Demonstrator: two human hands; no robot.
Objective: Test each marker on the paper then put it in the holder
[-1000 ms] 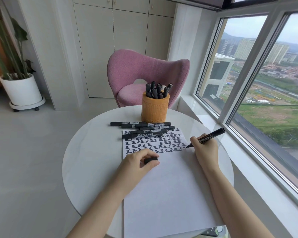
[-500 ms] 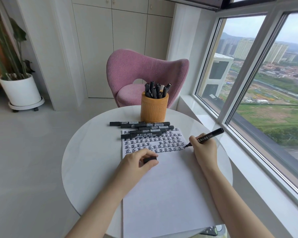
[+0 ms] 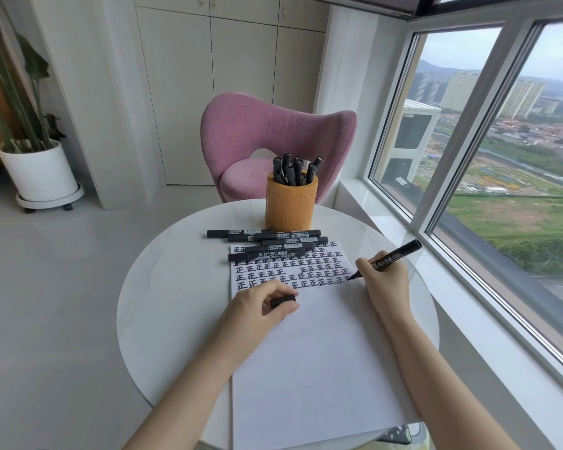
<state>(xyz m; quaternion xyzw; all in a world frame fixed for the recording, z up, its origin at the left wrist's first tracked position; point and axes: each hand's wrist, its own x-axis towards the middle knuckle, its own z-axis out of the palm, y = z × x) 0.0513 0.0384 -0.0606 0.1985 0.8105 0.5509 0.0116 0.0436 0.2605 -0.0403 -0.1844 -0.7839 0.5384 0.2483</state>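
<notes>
A white sheet of paper (image 3: pixel 312 362) lies on the round white table (image 3: pixel 163 306), its upper part filled with rows of black characters. My right hand (image 3: pixel 384 280) grips an uncapped black marker (image 3: pixel 394 256), whose tip touches the paper at the right end of the lowest row. My left hand (image 3: pixel 257 306) rests on the paper and pinches the black marker cap (image 3: pixel 283 301). Several capped black markers (image 3: pixel 267 243) lie side by side at the paper's top edge. Behind them stands an orange holder (image 3: pixel 291 204) with several markers upright in it.
A pink chair (image 3: pixel 273 141) stands behind the table. A large window (image 3: pixel 501 151) with its white sill runs along the right. A potted plant in a white pot (image 3: pixel 38 172) stands on the floor at far left. A dark object pokes out below the paper's lower right corner.
My right hand has made small writing strokes at the end of the lowest row, with the pen tip slightly lower. My left hand keeps still with the cap.
</notes>
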